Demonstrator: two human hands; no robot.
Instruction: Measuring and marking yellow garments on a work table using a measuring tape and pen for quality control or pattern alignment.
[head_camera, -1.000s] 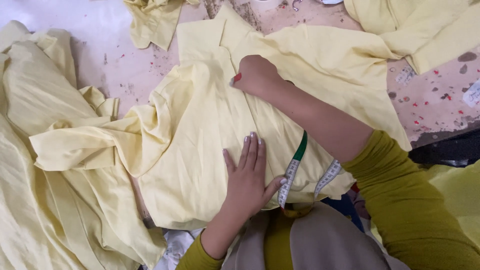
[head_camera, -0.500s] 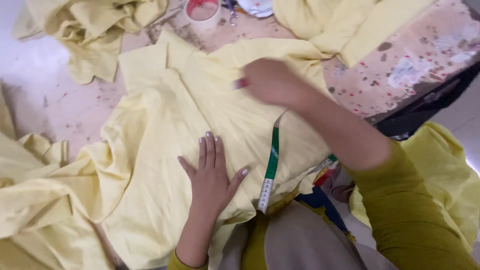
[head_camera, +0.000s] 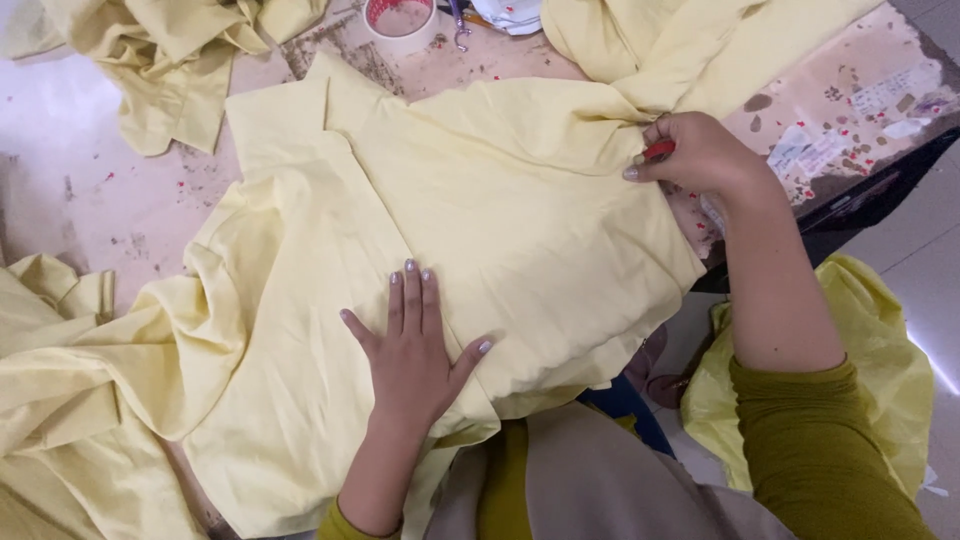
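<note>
Left hand (head_camera: 412, 345) spread flat on yellow cloth (head_camera: 480, 200) across the table (head_camera: 100, 200); right hand (head_camera: 700, 155) pinching a red marker (head_camera: 658, 151), perhaps chalk, at its edge. Likely to smear if the fabric shifts underneath.

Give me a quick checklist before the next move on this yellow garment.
1. Left hand flat on the yellow garment, fingers spread: ok.
2. Right hand at the garment's right edge with a small red tool pinched: ok.
3. Cloth between the hands smooth: ok, only light folds.
4. Garment fully on the table: not ok, the near edge hangs over.
5. Tape roll away from the hands: ok.
6. What the red tool is: cannot tell.
</note>
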